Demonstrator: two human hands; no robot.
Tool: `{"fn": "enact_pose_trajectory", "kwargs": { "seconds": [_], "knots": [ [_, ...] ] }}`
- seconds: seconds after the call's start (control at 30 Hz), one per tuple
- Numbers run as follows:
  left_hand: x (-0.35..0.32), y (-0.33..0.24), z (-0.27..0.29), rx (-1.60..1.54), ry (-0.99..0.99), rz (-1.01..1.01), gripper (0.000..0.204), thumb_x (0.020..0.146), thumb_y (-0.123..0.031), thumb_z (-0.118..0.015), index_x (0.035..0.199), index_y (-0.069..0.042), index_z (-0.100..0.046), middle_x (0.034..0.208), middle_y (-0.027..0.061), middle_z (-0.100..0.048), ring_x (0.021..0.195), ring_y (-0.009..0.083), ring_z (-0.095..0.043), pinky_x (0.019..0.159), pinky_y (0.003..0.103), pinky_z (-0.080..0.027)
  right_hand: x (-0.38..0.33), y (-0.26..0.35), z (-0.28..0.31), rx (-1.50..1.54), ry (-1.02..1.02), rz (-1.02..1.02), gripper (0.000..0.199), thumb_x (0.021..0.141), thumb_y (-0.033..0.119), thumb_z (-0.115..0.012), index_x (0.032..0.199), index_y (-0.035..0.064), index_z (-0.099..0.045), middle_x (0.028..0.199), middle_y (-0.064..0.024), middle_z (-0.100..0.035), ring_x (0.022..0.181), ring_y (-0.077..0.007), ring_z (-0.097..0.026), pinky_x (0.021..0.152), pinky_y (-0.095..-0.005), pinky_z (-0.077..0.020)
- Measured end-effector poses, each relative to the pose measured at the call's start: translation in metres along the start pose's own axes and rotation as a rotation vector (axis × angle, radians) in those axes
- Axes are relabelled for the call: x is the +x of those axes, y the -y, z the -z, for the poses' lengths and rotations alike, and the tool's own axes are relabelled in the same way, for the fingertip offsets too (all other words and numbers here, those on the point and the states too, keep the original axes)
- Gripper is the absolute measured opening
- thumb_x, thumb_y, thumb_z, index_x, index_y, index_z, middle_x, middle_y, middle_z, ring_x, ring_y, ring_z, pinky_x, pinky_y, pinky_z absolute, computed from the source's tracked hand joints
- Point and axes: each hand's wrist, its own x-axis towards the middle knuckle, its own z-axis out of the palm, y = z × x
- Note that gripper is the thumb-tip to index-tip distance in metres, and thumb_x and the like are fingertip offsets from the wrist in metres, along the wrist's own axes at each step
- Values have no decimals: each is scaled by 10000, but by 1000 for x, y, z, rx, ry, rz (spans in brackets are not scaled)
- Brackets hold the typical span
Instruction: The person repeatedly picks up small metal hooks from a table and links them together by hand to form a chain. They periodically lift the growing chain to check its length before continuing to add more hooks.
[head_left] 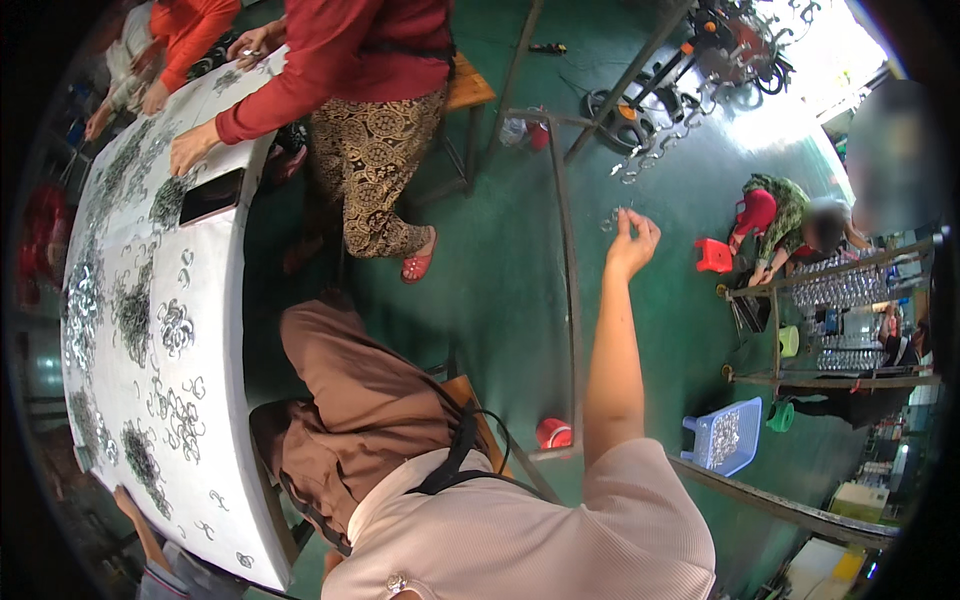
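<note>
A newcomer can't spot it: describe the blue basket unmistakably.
Start at the wearer's outstretched right arm, then look right and lower across the green floor. The blue basket sits there, rectangular and holding small silvery pieces, unlike the rounder green container beside it.

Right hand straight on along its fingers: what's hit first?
Probably the chain-like row of silvery, curved metal pieces just above the right hand in the picture; depth is unclear, so it might miss them.
</note>
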Motion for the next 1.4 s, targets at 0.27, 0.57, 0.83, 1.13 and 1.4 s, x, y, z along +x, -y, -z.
{"fn": "enact_pose_trajectory", "kwargs": {
  "seconds": [0.27,0.57,0.83,1.13,1.4],
  "knots": [
    [-8,79,-66,472,805,-331,558,743,-296,-759,1220,-63,-587,1210,198,-604,1079,330,-589,923,381,-481,-59,59,65,61,327,353,85,812,76,-727,874,26,-698,910,-93,-639,881,-219,-591,822,-345,-479],
    [34,-80,115,-189,-447,-415,175,845,-132,-636,981,-51,-712,944,100,-713,801,222,-670,755,327,-527,-147,239,33,492,854,234,48,877,17,-650,908,-5,-622,1029,-58,-574,920,-145,-571,805,-281,-473],
    [200,-128,194,-112,-907,-410,188,851,-164,-649,1001,-74,-717,994,104,-695,856,281,-656,776,368,-524,-222,331,-30,663,1197,431,111,794,-26,-693,886,4,-639,974,-89,-578,909,-195,-567,828,-302,-451],
    [274,-181,188,92,-1014,-200,284,795,-277,-702,929,-32,-647,954,141,-607,931,332,-582,805,449,-495,-265,368,-56,814,1448,536,140,735,6,-761,845,25,-676,931,-73,-584,871,-230,-557,751,-327,-460],
    [276,-183,168,58,-1110,-137,193,821,-174,-660,871,-17,-559,883,137,-631,877,328,-616,734,431,-512,-288,368,-37,836,1558,614,147,719,14,-760,839,58,-686,918,-34,-592,886,-227,-550,774,-345,-431]
  ]
}}
